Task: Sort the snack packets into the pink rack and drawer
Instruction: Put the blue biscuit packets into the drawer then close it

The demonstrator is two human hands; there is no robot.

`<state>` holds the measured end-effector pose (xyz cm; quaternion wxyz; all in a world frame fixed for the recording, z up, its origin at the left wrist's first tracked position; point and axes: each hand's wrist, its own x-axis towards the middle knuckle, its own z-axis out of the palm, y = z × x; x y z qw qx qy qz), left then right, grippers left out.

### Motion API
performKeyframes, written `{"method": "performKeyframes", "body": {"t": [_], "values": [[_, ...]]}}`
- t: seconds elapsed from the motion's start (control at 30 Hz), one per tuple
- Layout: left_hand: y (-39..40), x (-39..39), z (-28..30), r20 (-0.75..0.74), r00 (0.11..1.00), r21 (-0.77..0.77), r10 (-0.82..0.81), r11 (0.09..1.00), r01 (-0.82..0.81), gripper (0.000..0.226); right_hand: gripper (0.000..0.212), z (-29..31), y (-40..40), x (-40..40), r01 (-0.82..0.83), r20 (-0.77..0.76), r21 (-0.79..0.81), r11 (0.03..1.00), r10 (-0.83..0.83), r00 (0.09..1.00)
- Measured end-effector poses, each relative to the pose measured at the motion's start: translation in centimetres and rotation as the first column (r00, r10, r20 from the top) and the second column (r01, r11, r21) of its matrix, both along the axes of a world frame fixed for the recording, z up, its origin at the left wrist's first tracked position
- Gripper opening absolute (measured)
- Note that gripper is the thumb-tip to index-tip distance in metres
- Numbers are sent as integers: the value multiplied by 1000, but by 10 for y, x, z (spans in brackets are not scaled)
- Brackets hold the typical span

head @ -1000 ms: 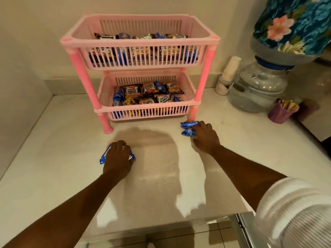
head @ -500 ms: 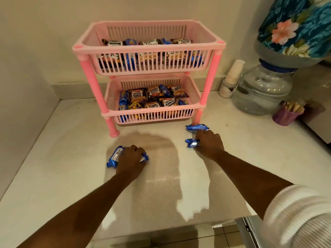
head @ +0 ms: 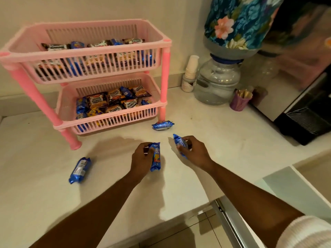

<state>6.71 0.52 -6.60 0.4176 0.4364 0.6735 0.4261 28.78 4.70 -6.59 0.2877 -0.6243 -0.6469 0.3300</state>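
Observation:
A pink two-tier rack (head: 163, 76) stands on the white counter, with several snack packets in both baskets. My left hand (head: 140, 159) grips a blue biscuit packet (head: 155, 158) just above the counter in front of the rack. My right hand (head: 194, 153) holds another blue packet (head: 180, 143) close beside it. A third blue packet (head: 79, 170) lies loose on the counter to the left. A fourth blue packet (head: 162, 125) lies by the rack's front right leg.
A water dispenser jar (head: 217, 81) with a floral-covered bottle stands at the back right, next to stacked paper cups (head: 190, 72) and a purple cup of sticks (head: 240, 101). A black appliance (head: 304, 120) sits far right. An open drawer (head: 293, 190) shows at the lower right.
Both hands have lifted a blue packet each and drawn toward each other. The left hand left one packet behind on the counter; the right left one by the rack leg.

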Motion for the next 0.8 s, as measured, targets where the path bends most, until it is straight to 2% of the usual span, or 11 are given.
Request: {"method": "performKeyframes", "body": {"t": [0.1, 0.17, 0.27, 0.33, 0.37, 0.4, 0.5, 0.57, 0.67, 0.8], "values": [[2, 42, 2, 238, 971, -111, 9, 994, 18, 19, 26, 2, -13, 26, 65, -158, -78, 995, -77, 984], [2, 77, 5, 369, 928, -171, 47, 985, 18, 20, 19, 4, -22, 53, 106, -322, -172, 979, -158, 934], [-1, 129, 7, 488, 868, -238, 91, 971, 32, 23, 21, 10, -38, 91, 92, -625, -368, 925, -320, 712], [-8, 166, 7, 541, 836, -272, 95, 960, 66, 25, 24, 11, -52, 121, 43, -725, -455, 889, -398, 562], [-12, 182, 7, 569, 818, -274, 86, 958, 89, 25, 25, 11, -58, 134, 18, -743, -476, 880, -413, 527], [-16, 201, 8, 586, 808, -266, 59, 956, 123, 25, 24, 9, -64, 150, 5, -745, -477, 879, -408, 528], [-27, 254, 8, 571, 818, -226, -66, 946, 234, 28, 9, 4, -81, 198, 15, -685, -395, 919, -305, 661], [-37, 283, 4, 545, 829, -214, -124, 936, 281, 38, 12, -2, -91, 227, 24, -651, -341, 940, -254, 715], [-55, 322, -4, 426, 862, -181, -276, 907, 380, 60, 28, -11, -109, 270, 81, -599, -348, 934, -288, 747], [-76, 364, -22, 297, 845, -77, -445, 870, 486, 77, 26, -29, -127, 318, 86, -531, -378, 922, -293, 795]]}}
